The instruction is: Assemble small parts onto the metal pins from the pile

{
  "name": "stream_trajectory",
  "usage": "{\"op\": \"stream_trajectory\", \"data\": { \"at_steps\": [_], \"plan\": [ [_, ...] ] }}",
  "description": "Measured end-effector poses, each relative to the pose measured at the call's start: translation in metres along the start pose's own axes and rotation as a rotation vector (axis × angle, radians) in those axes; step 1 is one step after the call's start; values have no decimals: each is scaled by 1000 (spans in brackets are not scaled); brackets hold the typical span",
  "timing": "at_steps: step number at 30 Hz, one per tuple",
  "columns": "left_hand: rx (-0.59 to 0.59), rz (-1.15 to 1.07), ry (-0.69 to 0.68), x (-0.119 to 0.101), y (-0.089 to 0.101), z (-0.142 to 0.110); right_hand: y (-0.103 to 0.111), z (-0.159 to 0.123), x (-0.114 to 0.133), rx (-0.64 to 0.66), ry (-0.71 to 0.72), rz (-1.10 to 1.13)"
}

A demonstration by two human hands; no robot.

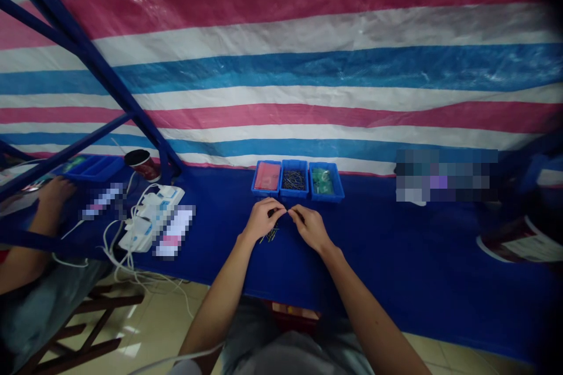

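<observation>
Over the blue table, my left hand [264, 218] and my right hand [310, 225] meet fingertip to fingertip. Both are closed in a pinch, and whatever lies between the fingers is too small to make out. Partly hidden under my left hand is a small heap of thin, dark metal pieces [271, 235]. Just beyond my hands stand three blue bins side by side. The left bin [265, 193] holds pink-red sheets or packets [267, 176], the middle bin [294, 193] thin dark metal pieces [293, 179], and the right bin [328, 197] green packets [323, 180].
To the left lie a white power strip [149, 220] with tangled cables and a blurred-out phone [176, 231]. A dark cup [143, 165] stands behind them. Another person's arm [50, 205] rests at far left. A red container [523, 240] is at right. Striped sheeting [281, 70] hangs behind.
</observation>
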State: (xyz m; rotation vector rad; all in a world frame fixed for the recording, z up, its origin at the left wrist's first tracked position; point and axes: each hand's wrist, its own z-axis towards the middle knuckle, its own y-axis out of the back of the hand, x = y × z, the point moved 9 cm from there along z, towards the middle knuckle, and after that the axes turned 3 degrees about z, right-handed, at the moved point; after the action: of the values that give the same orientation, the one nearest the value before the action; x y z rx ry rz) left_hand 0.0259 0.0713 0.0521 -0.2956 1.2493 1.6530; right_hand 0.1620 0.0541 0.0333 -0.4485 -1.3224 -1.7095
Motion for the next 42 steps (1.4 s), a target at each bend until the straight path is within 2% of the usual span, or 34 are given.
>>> {"op": "stream_trajectory", "data": {
  "at_steps": [11, 22, 34, 42],
  "plan": [
    [8, 11, 18, 5, -4, -1, -2, 0, -1, -12, 9, 72],
    [15, 13, 29, 3, -2, 2, -7, 1, -4, 49, -15, -7],
    [-10, -10, 37, 3, -1, 4, -9, 1, -9, 29, -51, -9],
    [-9, -19, 22, 0, -1, 5, -3, 1, -3, 7, -11, 26]
  ]
}}
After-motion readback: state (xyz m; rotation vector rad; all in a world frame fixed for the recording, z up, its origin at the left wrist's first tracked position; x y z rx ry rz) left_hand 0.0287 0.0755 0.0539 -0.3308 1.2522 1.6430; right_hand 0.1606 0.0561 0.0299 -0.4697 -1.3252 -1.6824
